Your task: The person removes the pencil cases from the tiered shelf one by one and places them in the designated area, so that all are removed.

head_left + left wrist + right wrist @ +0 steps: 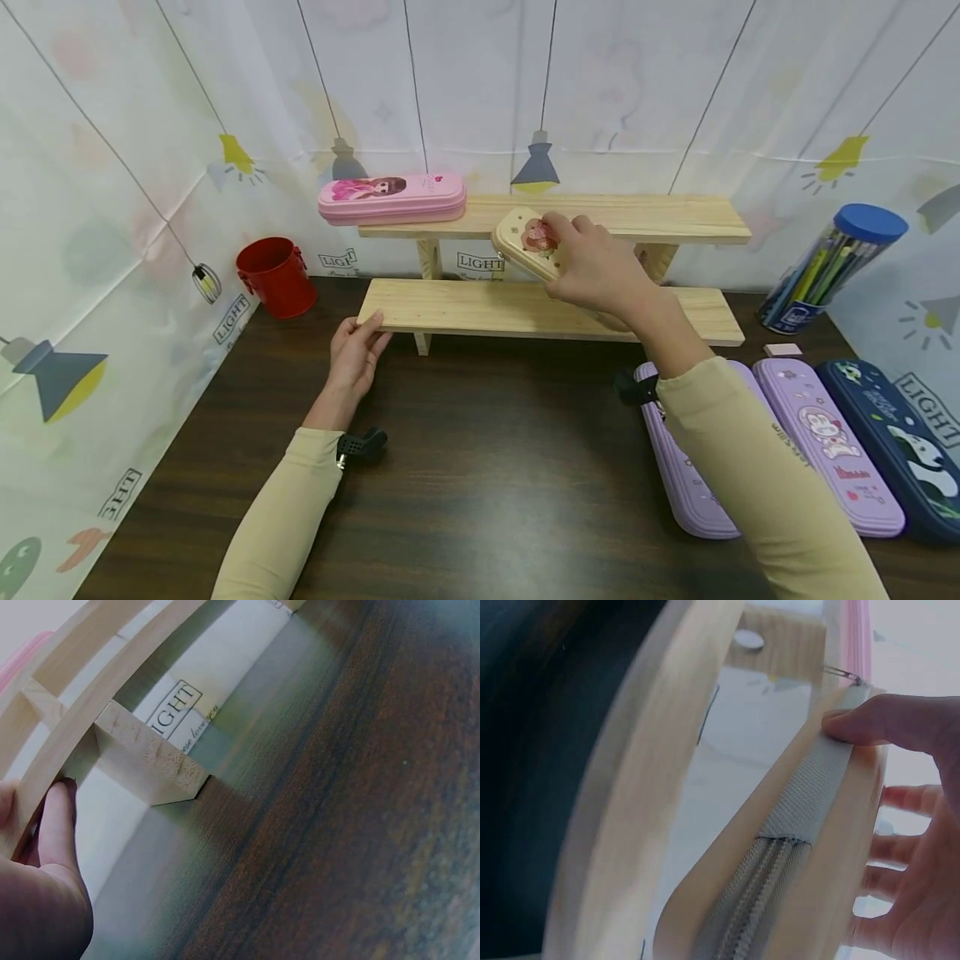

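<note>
My right hand [600, 262] grips a cream zip pencil case [517, 237] with a figure printed on its lid, tilted in front of the upper board of a two-tier wooden shelf [630, 215]. In the right wrist view the thumb [885, 720] lies along the case's grey zip band [802, 791], the other fingers on the far side. My left hand [354, 354] pinches the left end of the lower board [465, 304], thumb above and fingers beneath, as the left wrist view also shows. A pink pencil case [393, 200] lies on the upper board's left end, partly overhanging it.
A red bucket [277, 279] stands left of the shelf. On the right are a blue-lidded pen jar [828, 267], a small pale block [782, 350], two purple pencil cases [832, 450] and a navy panda case [900, 442]. My right forearm partly covers the nearer purple one.
</note>
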Demonstrator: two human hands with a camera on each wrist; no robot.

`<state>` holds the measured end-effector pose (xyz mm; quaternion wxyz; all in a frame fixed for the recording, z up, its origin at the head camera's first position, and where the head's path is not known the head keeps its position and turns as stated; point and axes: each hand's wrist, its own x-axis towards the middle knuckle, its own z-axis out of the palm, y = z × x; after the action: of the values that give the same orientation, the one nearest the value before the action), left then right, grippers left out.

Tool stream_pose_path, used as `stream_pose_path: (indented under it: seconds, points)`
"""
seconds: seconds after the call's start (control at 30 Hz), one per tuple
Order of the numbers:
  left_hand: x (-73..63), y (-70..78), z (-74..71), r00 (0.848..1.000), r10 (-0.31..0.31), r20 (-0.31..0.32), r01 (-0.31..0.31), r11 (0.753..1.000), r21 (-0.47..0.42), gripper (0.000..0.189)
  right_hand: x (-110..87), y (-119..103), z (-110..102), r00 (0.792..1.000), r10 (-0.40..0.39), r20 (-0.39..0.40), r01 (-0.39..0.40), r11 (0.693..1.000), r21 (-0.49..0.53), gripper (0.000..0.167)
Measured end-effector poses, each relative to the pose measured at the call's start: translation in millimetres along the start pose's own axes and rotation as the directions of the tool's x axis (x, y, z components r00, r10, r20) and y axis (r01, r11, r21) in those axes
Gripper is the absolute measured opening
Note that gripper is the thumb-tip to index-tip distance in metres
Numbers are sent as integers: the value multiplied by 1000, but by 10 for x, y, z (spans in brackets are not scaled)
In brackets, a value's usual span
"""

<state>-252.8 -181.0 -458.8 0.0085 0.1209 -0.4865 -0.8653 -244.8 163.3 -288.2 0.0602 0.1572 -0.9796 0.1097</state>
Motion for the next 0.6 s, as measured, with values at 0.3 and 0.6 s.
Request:
stream_pose_path:
  seconds: [0.3, 0.6]
  points:
    - [2, 4, 16, 1000, -11, -15, 11, 1000, 8, 22, -233, -64, 192, 1000, -21, -15, 22, 998, 55, 98]
    - [-1, 6, 12, 1000, -23, -21, 24, 1000, 20, 25, -478, -128, 424, 1000, -7, 24, 6, 999, 46, 91]
